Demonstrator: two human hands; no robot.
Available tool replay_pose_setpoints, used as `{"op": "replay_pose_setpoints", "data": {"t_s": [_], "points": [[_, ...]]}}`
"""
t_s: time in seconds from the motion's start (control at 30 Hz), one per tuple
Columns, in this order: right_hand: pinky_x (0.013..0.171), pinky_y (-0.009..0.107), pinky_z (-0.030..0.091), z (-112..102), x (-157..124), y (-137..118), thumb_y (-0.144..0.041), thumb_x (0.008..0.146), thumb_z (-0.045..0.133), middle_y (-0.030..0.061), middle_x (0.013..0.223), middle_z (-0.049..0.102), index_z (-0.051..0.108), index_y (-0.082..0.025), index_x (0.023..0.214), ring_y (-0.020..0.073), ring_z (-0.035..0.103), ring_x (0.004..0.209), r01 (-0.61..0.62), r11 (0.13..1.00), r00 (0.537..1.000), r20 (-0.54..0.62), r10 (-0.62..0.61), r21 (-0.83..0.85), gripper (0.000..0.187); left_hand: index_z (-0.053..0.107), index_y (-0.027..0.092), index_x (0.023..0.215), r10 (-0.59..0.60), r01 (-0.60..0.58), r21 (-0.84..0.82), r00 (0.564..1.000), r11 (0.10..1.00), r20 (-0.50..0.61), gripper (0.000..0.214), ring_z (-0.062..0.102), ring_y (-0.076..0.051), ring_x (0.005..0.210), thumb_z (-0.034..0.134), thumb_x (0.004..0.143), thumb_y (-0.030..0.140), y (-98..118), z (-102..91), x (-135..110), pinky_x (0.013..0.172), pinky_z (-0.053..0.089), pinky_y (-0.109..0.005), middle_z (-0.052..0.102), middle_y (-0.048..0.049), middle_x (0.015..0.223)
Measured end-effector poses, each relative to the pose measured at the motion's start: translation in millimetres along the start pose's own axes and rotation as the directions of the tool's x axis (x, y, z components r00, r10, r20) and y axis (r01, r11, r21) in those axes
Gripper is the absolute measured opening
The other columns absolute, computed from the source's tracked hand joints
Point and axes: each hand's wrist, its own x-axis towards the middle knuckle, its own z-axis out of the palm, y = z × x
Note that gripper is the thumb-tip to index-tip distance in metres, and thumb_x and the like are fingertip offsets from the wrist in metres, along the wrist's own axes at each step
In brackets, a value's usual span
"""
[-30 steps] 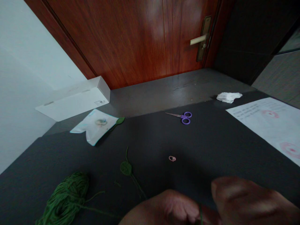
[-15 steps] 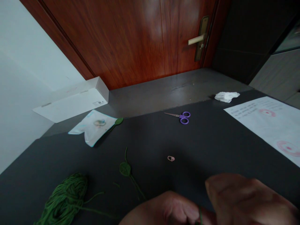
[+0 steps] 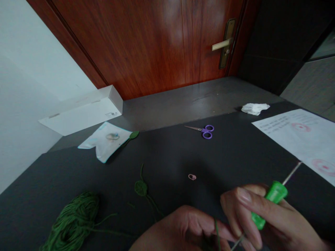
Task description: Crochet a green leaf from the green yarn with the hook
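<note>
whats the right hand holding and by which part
The right hand holds a crochet hook by its green handle, fingers closed around it.

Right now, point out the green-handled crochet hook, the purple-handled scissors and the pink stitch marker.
green-handled crochet hook (image 3: 273, 197), head view, on the green handle
purple-handled scissors (image 3: 204, 130), head view, on the purple handle
pink stitch marker (image 3: 192, 177), head view, on its middle

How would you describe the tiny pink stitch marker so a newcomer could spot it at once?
From the wooden door, drop to the dark mat and find the purple-handled scissors. Below them, just above the person's left hand, lies the tiny pink stitch marker. It lies alone, much smaller than the pink circles on the paper at right.
</note>
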Motion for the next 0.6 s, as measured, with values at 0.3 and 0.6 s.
{"op": "replay_pose_setpoints", "data": {"t_s": [0.3, 0.6], "points": [[0.059, 0.03, 0.043, -1, 10, -2, -0.049, 0.092, 0.055, 0.0013, 0.05, 0.063, 0.068, -0.021, 0.053, 0.0143, 0.052, 0.05, -0.056, 0.995, 0.982, -0.187, 0.041, -0.077, 0.05, 0.075, 0.019, 0.091, 0.127, -0.128, 0.017, 0.945, 0.992, -0.302, 0.026, 0.044, -0.009, 0.067, 0.077, 0.066, 0.026, -7, -3.2, 6, 0.063, 0.033, -0.021, 0.056, 0.0021, 0.076], [0.055, 0.025, 0.041, 3, 14, 1, -0.048, 0.093, 0.054, 0.0008, 0.055, 0.061, 0.066, -0.019, 0.057, 0.0135, 0.049, 0.054, -0.055, 0.993, 0.977, -0.21, 0.032, -0.107, 0.047, 0.072, 0.017, 0.105, 0.203, -0.177, 0.102, 0.8, 0.979, -0.564, 0.044, 0.06, -0.018, 0.081, 0.078, 0.063, 0.03, -20, -1.5, 15, 0.077, 0.045, -0.032, 0.067, -0.0039, 0.087]]}}
